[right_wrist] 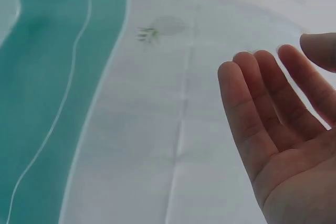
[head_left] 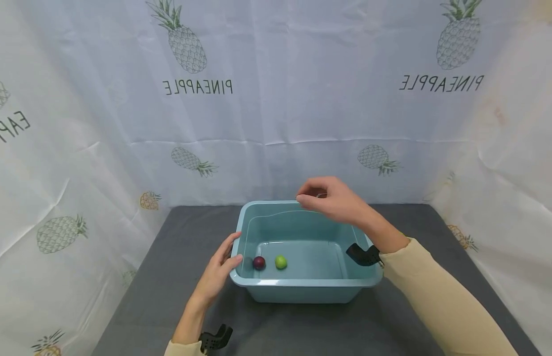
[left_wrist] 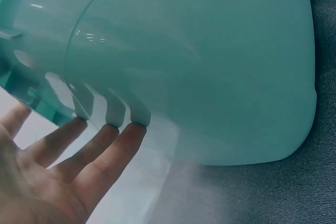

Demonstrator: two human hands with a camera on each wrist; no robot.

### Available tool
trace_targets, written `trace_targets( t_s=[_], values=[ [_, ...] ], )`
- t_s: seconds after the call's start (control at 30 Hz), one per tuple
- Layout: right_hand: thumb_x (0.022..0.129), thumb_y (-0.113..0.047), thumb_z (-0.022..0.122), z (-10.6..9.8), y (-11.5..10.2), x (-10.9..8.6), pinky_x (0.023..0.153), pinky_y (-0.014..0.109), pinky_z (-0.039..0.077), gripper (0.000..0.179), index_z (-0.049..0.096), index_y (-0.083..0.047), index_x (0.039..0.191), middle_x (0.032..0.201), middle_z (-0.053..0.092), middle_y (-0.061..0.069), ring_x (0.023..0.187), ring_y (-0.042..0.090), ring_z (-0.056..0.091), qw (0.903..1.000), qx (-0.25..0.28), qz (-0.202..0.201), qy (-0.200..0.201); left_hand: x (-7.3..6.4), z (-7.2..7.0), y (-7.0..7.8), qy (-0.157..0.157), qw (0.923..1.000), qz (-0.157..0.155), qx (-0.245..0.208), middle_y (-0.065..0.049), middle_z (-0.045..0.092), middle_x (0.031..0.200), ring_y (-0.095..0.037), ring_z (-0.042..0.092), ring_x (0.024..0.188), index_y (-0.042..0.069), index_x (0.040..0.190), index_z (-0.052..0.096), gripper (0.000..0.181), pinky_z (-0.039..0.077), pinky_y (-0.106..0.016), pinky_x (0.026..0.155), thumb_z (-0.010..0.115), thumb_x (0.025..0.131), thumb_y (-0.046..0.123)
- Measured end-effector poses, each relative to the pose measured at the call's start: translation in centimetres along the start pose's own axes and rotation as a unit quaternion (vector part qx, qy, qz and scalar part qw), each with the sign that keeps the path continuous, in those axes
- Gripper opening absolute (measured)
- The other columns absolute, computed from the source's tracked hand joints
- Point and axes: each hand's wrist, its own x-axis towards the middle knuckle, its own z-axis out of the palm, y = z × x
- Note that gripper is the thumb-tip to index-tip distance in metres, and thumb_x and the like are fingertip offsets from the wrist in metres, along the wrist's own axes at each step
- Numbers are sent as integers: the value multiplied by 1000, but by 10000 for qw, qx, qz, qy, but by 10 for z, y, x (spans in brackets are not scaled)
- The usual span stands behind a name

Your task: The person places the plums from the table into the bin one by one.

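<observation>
A light blue-green plastic basin [head_left: 298,291] stands on a dark grey cloth. On its floor at the left lie a small dark red ball, plum-like [head_left: 259,262], and a small bright green ball [head_left: 280,262]. My left hand [head_left: 217,272] is at the basin's left rim, thumb and index tips on it. In the left wrist view, fairly straight fingers [left_wrist: 107,163] touch the outer wall. Above the back rim, toward the right, hovers my right hand [head_left: 331,199] with loosely bent fingers. No object shows in its palm in the right wrist view.
Dark grey cloth [head_left: 169,296] spreads around the basin. White curtains with pineapple prints [head_left: 276,109] hang behind and at both sides. A black wrist camera [head_left: 363,254] on the right arm overlaps the basin's right side; another [head_left: 215,337] sits on the left wrist.
</observation>
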Motion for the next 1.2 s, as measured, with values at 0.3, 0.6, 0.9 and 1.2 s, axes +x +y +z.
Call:
trace_targets(
  t_s=[0.3, 0.6, 0.9, 1.2],
  values=[
    [99, -16, 67, -12, -4, -30, 81, 33, 54, 10, 73, -13, 105, 98, 69, 5, 90, 23, 68, 9984, -238, -236, 458, 0, 1, -1, 7, 10000, 16, 7, -12, 31, 163, -40, 39, 143, 26, 154, 40, 54, 34, -65, 107, 57, 103, 24],
    [99, -10, 66, -22, 4, -58, 78, 27, 54, 11, 73, -11, 107, 100, 68, 1, 89, 16, 66, 9931, -533, -434, 950, 0, 1, -3, -1, 10000, 72, 11, -13, 30, 163, -41, 38, 144, 26, 154, 40, 54, 33, -66, 108, 57, 103, 24],
    [98, -7, 66, -29, 14, -80, 76, 24, 52, 12, 73, -11, 108, 99, 70, 2, 85, 14, 68, 9855, -640, -413, 1514, 0, 0, -2, 17, 10000, 87, 34, -14, 30, 163, -41, 38, 143, 27, 155, 39, 55, 33, -66, 108, 57, 103, 25],
    [97, -6, 68, -39, 49, -97, 75, 18, 50, 15, 72, -4, 111, 97, 71, 8, 84, 8, 68, 9718, -798, -79, 2219, 0, 1, -1, 56, 9999, 91, 74, -13, 29, 164, -43, 36, 144, 27, 154, 40, 54, 33, -67, 107, 57, 103, 24]
  ],
)
